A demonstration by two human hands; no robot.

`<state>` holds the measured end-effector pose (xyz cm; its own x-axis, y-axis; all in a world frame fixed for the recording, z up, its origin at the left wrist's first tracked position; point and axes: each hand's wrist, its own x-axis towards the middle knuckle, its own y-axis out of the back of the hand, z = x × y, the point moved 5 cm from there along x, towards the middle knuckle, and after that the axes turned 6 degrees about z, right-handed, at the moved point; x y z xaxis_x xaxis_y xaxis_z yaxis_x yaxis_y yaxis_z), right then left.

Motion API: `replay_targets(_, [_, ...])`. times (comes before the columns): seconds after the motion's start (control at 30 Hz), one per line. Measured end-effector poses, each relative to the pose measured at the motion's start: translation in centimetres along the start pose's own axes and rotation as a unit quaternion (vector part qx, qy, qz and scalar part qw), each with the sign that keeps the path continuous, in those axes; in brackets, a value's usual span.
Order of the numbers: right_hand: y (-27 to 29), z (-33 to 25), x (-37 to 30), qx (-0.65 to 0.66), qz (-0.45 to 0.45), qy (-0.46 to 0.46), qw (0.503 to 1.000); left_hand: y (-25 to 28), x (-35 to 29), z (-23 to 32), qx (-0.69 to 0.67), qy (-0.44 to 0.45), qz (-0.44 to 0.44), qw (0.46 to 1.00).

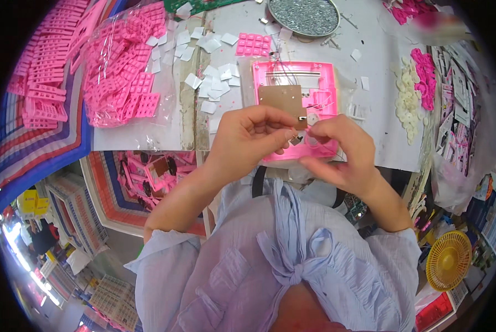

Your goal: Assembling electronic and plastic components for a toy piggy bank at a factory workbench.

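Casing (328,74), pink, lies open-side up at twelve o'clock, presumably for inside access. Left hand (247,131), at its seven o'clock, pinches small metal part (296,140), likely for control; right hand (348,150), five o'clock, thumb wide, fingertip hold unclear.

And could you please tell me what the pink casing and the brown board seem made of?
The pink casing looks like moulded plastic, fairly glossy, given its even colour and raised rim. The brown board seems matt, perhaps pressed fibre, going by its flat tan face.
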<state>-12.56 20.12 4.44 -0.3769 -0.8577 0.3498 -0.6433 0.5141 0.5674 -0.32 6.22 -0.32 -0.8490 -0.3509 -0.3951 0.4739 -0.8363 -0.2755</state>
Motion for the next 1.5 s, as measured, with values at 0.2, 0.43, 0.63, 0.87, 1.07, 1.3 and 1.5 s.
replay_targets(0.2, [-0.8,2.5,-1.8,0.143,0.027,-0.184,0.972,-1.1,0.3,1.7,0.202,-0.119,0.0,0.972])
replay_targets(0.43, [-0.2,-0.5,-3.5,-0.069,-0.009,0.033,0.997,-6.3,4.3,2.3,0.554,-0.468,-0.163,0.669])
replay_targets(0.63, [-2.5,-0.9,-5.4,-0.048,0.003,0.037,0.998,-7.7,5.0,0.0,0.58,-0.502,-0.18,0.615])
replay_targets(0.87, [1.0,0.7,-3.7,-0.107,-0.063,0.029,0.992,-6.0,4.4,1.4,0.46,-0.473,-0.045,0.75])
replay_targets(1.07, [1.8,1.6,-3.4,-0.118,-0.164,0.077,0.976,-5.5,-0.7,0.3,0.405,-0.43,-0.013,0.807])
replay_targets(1.3, [1.3,2.6,-3.4,-0.076,-0.178,0.062,0.979,-4.9,-1.3,-3.0,0.484,-0.406,-0.045,0.774])
replay_targets(1.5, [1.0,2.2,-3.5,-0.1,-0.174,0.114,0.973,-5.1,-1.0,-2.7,0.495,-0.393,-0.067,0.772])
